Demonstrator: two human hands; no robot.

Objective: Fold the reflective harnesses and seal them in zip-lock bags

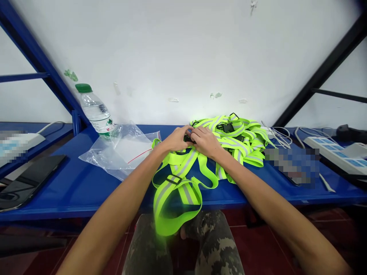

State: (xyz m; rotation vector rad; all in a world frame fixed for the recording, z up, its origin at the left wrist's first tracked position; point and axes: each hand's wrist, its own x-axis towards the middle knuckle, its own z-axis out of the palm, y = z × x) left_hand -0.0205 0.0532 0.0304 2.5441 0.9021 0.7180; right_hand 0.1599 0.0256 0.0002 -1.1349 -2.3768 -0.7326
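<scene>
A neon-yellow reflective strap vest (177,179) lies on the blue table (71,187) and hangs over its front edge. My left hand (174,140) and my right hand (205,142) meet at the top of it, fingers pinched on a small black buckle (187,137) between them. A black slider sits lower on the strap (173,179). Behind my right hand lies a pile of similar yellow vests (241,133) with black buckles.
A clear plastic bag (120,151) and a water bottle (96,110) with a green cap sit to the left. A dark tablet (28,181) lies far left. White cables (279,137) and a power strip (335,152) are on the right. Blue rack struts rise on both sides.
</scene>
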